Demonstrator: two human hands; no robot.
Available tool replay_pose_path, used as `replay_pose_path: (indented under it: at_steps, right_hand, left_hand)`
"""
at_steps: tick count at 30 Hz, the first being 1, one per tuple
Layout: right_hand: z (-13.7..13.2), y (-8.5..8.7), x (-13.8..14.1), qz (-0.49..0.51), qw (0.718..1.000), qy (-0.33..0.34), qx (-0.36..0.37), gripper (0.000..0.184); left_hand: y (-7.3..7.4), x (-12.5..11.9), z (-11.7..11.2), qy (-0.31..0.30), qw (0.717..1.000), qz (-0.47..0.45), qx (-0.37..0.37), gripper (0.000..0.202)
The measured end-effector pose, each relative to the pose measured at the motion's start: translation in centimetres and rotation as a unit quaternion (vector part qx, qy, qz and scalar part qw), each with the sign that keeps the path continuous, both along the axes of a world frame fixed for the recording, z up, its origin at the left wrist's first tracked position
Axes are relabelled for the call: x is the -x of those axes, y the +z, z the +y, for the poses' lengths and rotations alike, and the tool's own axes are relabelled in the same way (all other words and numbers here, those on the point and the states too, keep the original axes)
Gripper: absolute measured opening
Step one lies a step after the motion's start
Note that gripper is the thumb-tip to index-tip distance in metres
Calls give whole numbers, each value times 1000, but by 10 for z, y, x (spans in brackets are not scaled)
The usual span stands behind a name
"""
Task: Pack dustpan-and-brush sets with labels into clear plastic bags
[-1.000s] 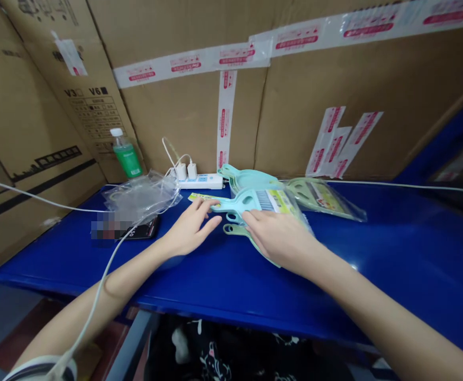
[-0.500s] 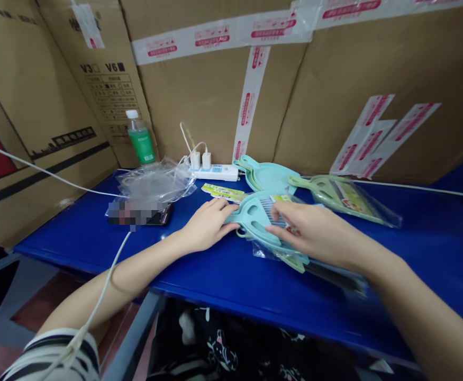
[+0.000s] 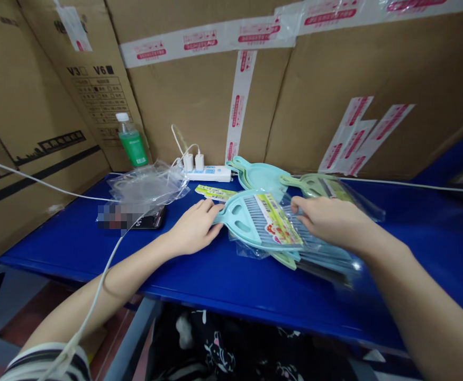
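Observation:
A pale blue brush and dustpan set [image 3: 255, 222] with a bright printed label lies on the blue table [image 3: 231, 280], on top of other sets in clear bags. My left hand [image 3: 193, 227] rests beside its handle, fingers curled against the handle's end. My right hand [image 3: 328, 219] lies on the set's far side, fingers bent over the brush part and the plastic bag. Behind them lie a stack of bare blue dustpans [image 3: 261, 173] and a bagged green set [image 3: 330, 189].
Clear plastic bags [image 3: 147, 185], a black phone [image 3: 147, 218], a white power strip [image 3: 207, 172] with chargers, yellow-green labels [image 3: 215, 193] and a green bottle [image 3: 132, 143] are at the back left. Taped cardboard boxes [image 3: 199, 95] wall the table. A white cable [image 3: 96, 296] crosses my left arm.
My right hand has slid right along the set, uncovering the printed label. The left hand stays at the handle. The view has shifted slightly.

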State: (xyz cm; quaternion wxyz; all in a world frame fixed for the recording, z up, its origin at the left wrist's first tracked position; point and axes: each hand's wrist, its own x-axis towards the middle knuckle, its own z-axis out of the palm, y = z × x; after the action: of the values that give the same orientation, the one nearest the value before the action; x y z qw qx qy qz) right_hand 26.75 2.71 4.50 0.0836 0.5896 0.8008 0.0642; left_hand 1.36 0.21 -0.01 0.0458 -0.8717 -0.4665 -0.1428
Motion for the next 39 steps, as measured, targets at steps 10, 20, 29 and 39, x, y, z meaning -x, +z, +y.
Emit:
replay_pose_path:
  at_steps: [10,20,29,39]
  right_hand:
    - [13,-7,-4,197,978,47,44,32]
    - [20,-8,-9,356,927,70,96,26]
    - [35,-19,-19,390,908,93,119,42]
    - [34,-29,-10,350,929,58,100,66]
  left_hand:
    - [-2,-3,2,-5,1000,-1,12,39]
    - [-4,-2,2,-8,1000,14,6,39]
    - [-6,-1,2,-36,999,-33,22,39]
    - [-9,0,4,-58,997,-41,24,40]
